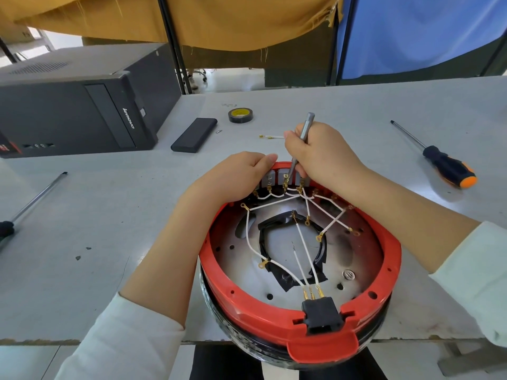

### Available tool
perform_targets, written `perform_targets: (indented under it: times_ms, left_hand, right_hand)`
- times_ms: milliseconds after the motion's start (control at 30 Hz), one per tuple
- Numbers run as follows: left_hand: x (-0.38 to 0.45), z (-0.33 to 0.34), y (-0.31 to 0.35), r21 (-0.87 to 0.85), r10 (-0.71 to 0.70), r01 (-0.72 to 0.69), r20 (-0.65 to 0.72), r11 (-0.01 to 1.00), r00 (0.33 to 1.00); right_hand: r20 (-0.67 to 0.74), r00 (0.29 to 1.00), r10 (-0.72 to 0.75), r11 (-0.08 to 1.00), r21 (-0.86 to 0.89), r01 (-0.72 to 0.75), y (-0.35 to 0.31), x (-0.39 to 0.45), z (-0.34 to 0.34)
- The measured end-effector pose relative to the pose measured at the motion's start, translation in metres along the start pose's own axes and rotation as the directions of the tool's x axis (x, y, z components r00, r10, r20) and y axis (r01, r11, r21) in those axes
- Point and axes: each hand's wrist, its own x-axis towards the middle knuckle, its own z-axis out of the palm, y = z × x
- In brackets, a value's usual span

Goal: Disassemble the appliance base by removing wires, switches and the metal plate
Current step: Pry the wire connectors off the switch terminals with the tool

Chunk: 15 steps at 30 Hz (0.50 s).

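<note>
Head view: the right hand (319, 153) is curled round a slim metal driver (301, 141), thumb and fingers pinching its shaft, the butt sticking up above the knuckles. Just below that grip the tip meets a brass terminal at the switches (270, 180), which sit in a row along the far rim of the red base (263, 314). The left hand (233, 178) lies just left of the grip, fingers bent over the far rim and holding the base steady.

Nearer the person than the grip, white wires (253, 242) fan from the switches across the metal plate (362, 256), which is still seated in the base; three run to a black plug (322, 314) in the near rim. Black tape (282, 278) rings the plate's centre.

Beyond the grip lie a tape roll (240, 115), a loose wire (271, 137) and a black case (194, 135). Far right of it rests an orange-handled screwdriver (439, 159); far left, another tool (33, 204) and a computer (76, 105), all on the grey table (96, 229).
</note>
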Motion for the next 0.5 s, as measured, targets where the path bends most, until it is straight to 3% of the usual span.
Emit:
perform_targets:
  times_ms: [167,300,500]
  left_hand:
    - [-0.001,-0.001,0.001,-0.006,0.005,-0.005,-0.005,1.000,1.000]
    - [-0.002,-0.002,0.004,-0.002,0.000,0.000,0.006,1.000,1.000]
    - [-0.004,-0.004,0.007,0.020,-0.013,0.012,0.029,1.000,1.000]
  right_hand:
    - [-0.076,0.980,-0.183,0.980,-0.086,0.177,0.001,-0.014,0.002]
    - [-0.039,0.934,-0.355,0.917,-0.209,0.340,-0.005,-0.019,-0.001]
    - [0.101,0.929,-0.356,0.845,-0.389,0.366,-0.008,-0.014,-0.003]
